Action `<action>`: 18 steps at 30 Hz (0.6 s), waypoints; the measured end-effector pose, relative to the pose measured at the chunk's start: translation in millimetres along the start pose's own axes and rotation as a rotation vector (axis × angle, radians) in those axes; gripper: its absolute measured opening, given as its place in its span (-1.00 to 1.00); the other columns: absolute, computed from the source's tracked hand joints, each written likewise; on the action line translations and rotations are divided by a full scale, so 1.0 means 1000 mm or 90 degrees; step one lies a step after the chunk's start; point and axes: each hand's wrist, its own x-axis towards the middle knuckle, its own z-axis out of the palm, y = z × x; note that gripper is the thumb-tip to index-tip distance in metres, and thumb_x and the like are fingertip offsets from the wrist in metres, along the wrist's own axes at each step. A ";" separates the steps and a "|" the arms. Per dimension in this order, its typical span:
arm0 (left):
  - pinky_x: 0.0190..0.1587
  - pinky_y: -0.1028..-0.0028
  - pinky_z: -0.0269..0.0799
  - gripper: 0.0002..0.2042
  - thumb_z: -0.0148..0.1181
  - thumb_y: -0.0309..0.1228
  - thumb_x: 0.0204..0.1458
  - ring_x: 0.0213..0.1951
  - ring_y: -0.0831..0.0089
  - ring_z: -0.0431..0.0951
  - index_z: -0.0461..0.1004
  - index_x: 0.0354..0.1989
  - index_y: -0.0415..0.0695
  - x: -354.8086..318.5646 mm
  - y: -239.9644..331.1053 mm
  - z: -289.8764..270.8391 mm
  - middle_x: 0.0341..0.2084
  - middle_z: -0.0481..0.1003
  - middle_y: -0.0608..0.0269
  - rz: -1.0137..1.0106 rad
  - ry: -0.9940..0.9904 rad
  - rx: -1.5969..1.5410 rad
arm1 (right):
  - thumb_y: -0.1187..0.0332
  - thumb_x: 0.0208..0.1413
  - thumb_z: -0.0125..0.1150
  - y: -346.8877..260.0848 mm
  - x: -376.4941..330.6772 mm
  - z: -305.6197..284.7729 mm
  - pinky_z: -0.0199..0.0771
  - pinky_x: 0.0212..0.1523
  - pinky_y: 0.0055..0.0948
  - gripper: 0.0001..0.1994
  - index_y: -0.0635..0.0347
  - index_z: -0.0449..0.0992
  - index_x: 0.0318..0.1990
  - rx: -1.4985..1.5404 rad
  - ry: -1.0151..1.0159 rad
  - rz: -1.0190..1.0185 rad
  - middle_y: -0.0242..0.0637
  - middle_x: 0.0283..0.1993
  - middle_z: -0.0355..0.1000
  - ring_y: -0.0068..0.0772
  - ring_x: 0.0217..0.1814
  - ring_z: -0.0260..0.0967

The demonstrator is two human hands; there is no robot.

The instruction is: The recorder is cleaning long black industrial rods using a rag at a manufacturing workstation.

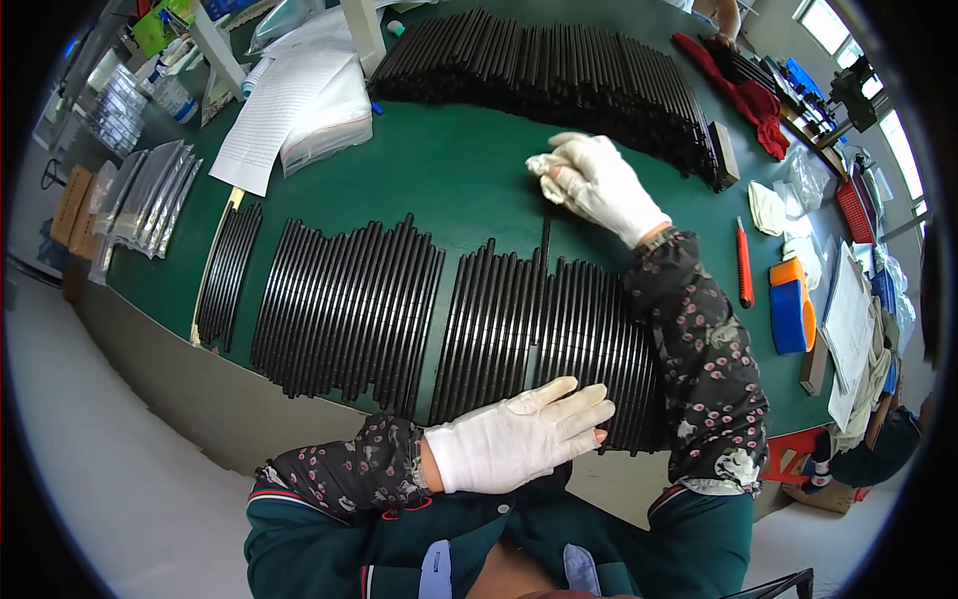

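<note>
Both my hands wear white gloves. My left hand lies flat, fingers stretched, over the near ends of a row of thin black rods. Beyond that row, my right hand has its fingers curled together at the far end of one black rod. This rod sticks out past its neighbours, and a narrow green gap shows below its near end. The fingertips partly hide where they meet it. A second row of black rods lies to the left, with a small group of rods farther left.
A large stack of black rods fills the table's far side. Papers and bagged packs lie left. On the right are a red cutter, a tape roll and a red cloth. Another person's hand shows far right.
</note>
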 end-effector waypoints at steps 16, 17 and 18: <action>0.32 0.18 0.03 -0.46 0.05 -0.33 0.04 0.34 0.20 0.13 0.22 0.24 -0.17 -0.014 0.006 -0.005 0.28 0.19 0.05 0.028 0.122 0.042 | 0.40 0.22 0.05 -0.045 -0.033 -0.022 0.38 -0.44 -0.51 -0.83 0.37 0.43 -0.25 0.445 -0.080 0.135 -0.19 -0.33 0.51 -0.50 -0.46 0.36; 0.30 0.13 0.05 -0.40 0.12 -0.29 0.01 0.33 0.16 0.14 0.18 0.27 -0.17 -0.017 0.006 -0.013 0.28 0.18 0.04 -0.004 0.108 0.001 | 0.33 0.09 0.15 -0.056 -0.051 -0.011 0.41 -0.43 -0.40 -0.81 0.30 0.46 -0.29 0.219 -0.063 0.017 -0.21 -0.40 0.47 -0.34 -0.48 0.40; 0.31 0.12 0.02 -0.33 0.20 -0.26 -0.03 0.32 0.12 0.14 0.15 0.29 -0.16 -0.022 0.002 -0.016 0.29 0.16 0.04 -0.048 0.061 -0.057 | 0.31 -0.05 0.17 -0.073 -0.059 -0.001 0.43 -0.40 -0.38 -0.84 0.23 0.49 -0.41 0.176 -0.127 -0.139 -0.22 -0.47 0.43 -0.30 -0.47 0.40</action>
